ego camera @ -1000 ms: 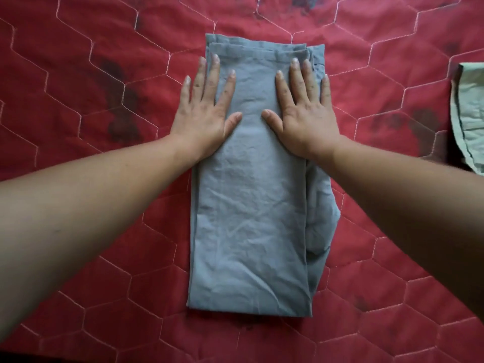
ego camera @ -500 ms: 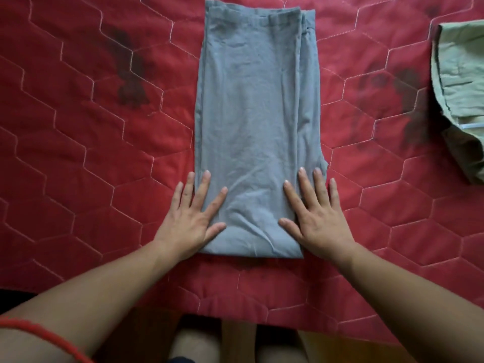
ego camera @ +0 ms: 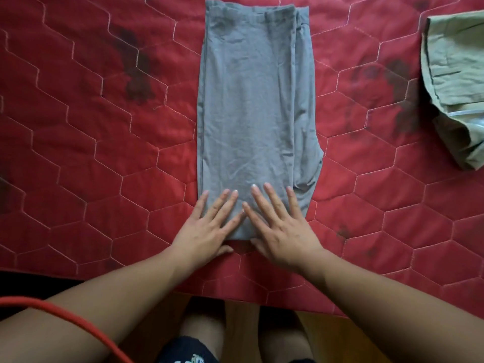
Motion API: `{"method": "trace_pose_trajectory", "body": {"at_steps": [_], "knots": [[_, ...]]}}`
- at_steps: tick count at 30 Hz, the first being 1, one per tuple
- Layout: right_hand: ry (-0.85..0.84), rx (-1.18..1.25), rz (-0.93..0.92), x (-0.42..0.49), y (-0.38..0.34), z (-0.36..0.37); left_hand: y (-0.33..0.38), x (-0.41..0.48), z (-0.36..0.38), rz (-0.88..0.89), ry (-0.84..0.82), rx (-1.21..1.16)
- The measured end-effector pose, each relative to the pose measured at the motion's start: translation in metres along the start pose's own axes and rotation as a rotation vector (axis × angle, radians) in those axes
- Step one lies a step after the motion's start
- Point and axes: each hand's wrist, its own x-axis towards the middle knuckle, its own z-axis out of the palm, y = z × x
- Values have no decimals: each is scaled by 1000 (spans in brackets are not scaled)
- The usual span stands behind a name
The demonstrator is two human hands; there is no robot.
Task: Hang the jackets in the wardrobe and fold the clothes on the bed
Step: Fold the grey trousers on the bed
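Note:
A grey garment (ego camera: 251,100) lies folded into a long narrow strip on the red quilted bed cover (ego camera: 91,153), running away from me. My left hand (ego camera: 209,226) and my right hand (ego camera: 280,229) both lie flat with straight, spread fingers on the strip's near end, side by side and almost touching. Their thumbs reach just past the cloth's near edge. Neither hand grips the fabric.
A pale green garment (ego camera: 455,82) lies crumpled at the right edge of the bed. The bed's near edge (ego camera: 262,302) runs just below my wrists, with my knees and a wooden floor beyond it. A red cord (ego camera: 65,318) crosses my left forearm.
Both hands slid down the grey strip from its far end to its near end, then moved closer together at the near edge. The view tilted down toward the bed's edge.

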Motion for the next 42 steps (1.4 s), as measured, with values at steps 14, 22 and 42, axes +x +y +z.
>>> {"method": "trace_pose_trajectory", "body": {"at_steps": [14,22,42], "knots": [[-24,154,-51,-25,48,-20,-42,-6,-25,117,28,-179],[-3,792,786,60,89,-91,-113,45,-105,-435,108,-1157],[-426,1786,1055,113,165,-84,-152,108,-87,-772,7,-1969]]}}
